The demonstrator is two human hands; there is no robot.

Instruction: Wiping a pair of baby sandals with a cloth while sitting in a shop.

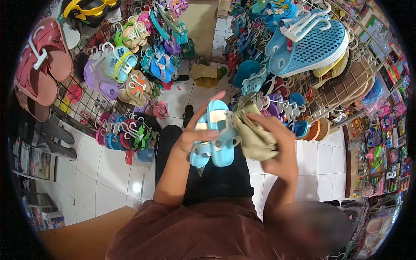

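A pair of light blue sandals (222, 156) with cream straps is held upright before me by my left hand (195, 136), its thumb across the front and its fingers behind. My right hand (281, 146) grips a crumpled khaki cloth (256, 139) just to the right of the sandals. The cloth is close against the strap side of the right-hand sandal; whether it touches is blurred. Both hands are above my black-clad legs.
Wire racks (70, 97) hung with sandals stand at left and right. Large blue perforated clogs (318, 42) hang at upper right. A folded tan cloth (204, 71) lies on the tiled floor ahead. A wooden surface (87, 234) is at lower left, packaged goods (386, 123) at far right.
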